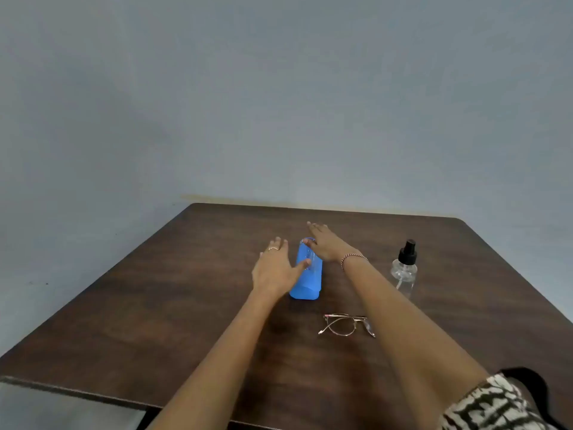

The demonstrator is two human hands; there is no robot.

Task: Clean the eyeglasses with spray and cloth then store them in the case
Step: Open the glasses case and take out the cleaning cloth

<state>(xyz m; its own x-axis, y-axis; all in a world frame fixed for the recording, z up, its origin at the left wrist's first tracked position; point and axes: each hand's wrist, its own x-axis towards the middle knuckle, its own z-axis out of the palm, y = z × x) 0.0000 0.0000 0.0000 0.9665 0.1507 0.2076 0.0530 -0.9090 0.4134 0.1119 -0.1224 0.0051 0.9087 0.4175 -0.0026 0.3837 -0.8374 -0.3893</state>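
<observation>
Sleeve [490, 405] nearest, then eyeglasses [344, 324]; L hand [274, 271] & R hand [325, 243], fingers spread, thumbs on shut blue case [305, 287], spray bottle [404, 271] to its right.

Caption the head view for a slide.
Left hand and right hand flank a blue case on a brown table, eyeglasses and spray bottle beside.

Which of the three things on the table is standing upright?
The clear spray bottle with the black nozzle; the blue rectangular case and thin metal-framed eyeglasses lie flat.

Left hand [274, 270], right hand [325, 245] — both touching the blue case [305, 285].
</observation>
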